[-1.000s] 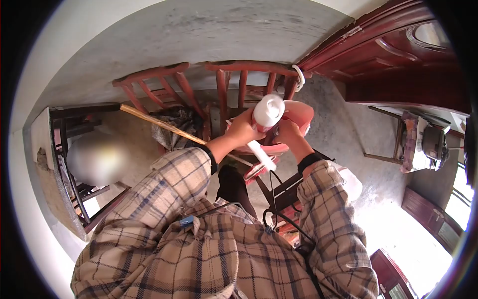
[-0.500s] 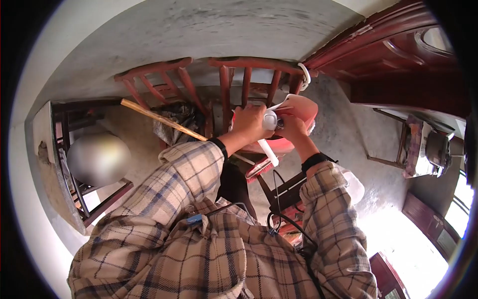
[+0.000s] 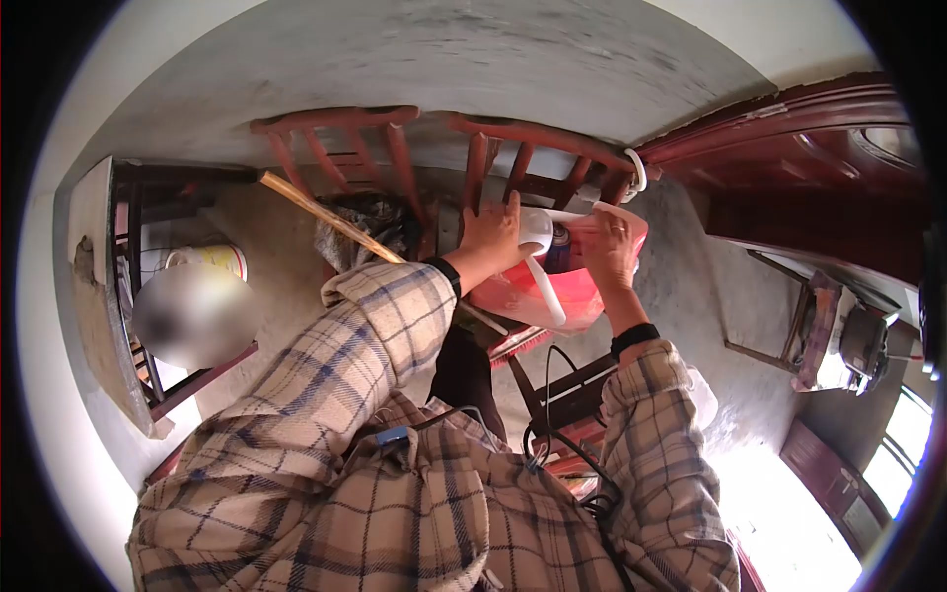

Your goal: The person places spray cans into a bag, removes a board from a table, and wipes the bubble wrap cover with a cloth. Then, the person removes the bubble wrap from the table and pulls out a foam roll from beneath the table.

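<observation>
A red translucent plastic bucket (image 3: 582, 289) with a white strip handle (image 3: 546, 291) stands in front of me, near the chairs. Inside it are a smooth white container (image 3: 536, 229) and a dark can-like item (image 3: 559, 247). My left hand (image 3: 488, 240) is at the bucket's left side, fingers spread, right beside the white container; I cannot tell whether it touches it. At the far right, my right hand (image 3: 612, 252) has its fingers bent over the bucket's rim. The bucket's lower contents are hidden.
Two red wooden chairs (image 3: 538, 138) stand against the wall. A wooden stick (image 3: 330, 217) slants over a black plastic bag (image 3: 370, 232). A red brush (image 3: 520, 342) lies below the bucket, near a dark stool (image 3: 567, 385). Red cabinetry (image 3: 789, 178) is at right.
My right hand has moved from inside the bucket to its far right rim. My left hand has opened its fingers beside the white container, and the dark can-like item shows more.
</observation>
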A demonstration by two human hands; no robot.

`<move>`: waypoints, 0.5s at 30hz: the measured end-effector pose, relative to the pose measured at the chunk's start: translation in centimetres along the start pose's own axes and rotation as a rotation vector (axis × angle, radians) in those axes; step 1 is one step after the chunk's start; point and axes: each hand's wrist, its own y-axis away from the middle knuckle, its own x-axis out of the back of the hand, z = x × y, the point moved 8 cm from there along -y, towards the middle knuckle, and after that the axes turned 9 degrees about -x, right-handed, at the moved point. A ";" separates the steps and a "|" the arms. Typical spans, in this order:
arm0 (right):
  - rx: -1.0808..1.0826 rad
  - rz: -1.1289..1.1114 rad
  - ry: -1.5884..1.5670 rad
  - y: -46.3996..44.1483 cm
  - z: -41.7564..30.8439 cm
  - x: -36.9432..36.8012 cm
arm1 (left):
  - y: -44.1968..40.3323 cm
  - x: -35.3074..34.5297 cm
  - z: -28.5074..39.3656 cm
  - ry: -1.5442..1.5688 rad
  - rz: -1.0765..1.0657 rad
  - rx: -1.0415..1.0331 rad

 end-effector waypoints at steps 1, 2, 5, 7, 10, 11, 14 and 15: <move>-0.055 0.019 0.008 -0.2 0.6 1.1 | 0.3 0.2 -0.7 0.004 0.005 0.005; -0.111 0.038 0.015 -0.3 1.0 2.1 | 0.4 0.7 -1.0 0.089 0.097 -0.078; -0.323 0.242 -0.219 1.6 3.8 5.2 | 3.0 3.6 -2.5 0.190 0.370 -0.217; -0.426 0.239 -0.114 4.2 6.2 5.1 | 6.8 5.7 -4.9 0.198 0.559 -0.258; -0.770 0.081 -0.678 9.7 10.9 2.3 | 13.6 3.6 -11.2 0.476 0.275 -0.025; -0.822 0.131 -0.959 11.0 10.7 2.1 | 17.0 2.1 -13.7 0.503 0.243 0.045; -0.760 0.107 -1.122 12.6 7.3 2.1 | 27.7 -1.4 -18.8 0.659 0.242 0.113; -0.774 0.022 -0.893 12.3 7.7 2.2 | 30.8 -2.6 -20.0 0.379 0.197 0.184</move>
